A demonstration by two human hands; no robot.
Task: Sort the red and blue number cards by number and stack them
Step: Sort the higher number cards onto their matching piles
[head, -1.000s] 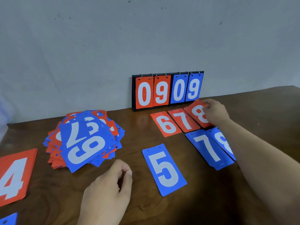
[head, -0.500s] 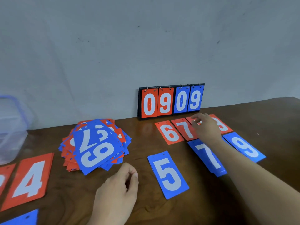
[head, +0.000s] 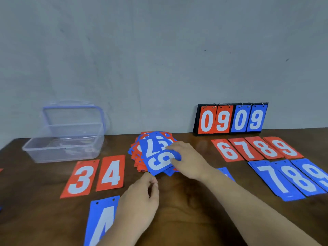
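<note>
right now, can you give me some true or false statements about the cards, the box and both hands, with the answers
1. The right hand touches the mixed card pile. True.
2. The clear plastic box stands right of the flip scoreboard. False: it stands left of it, beyond the pile.
3. The row of red cards in front of the scoreboard reads 6, 7, 8, 9. True.
4. The left hand grips a red card. False: it holds nothing.
5. The red 3 card lies right of the red 4 card. False: it lies left of it.
</note>
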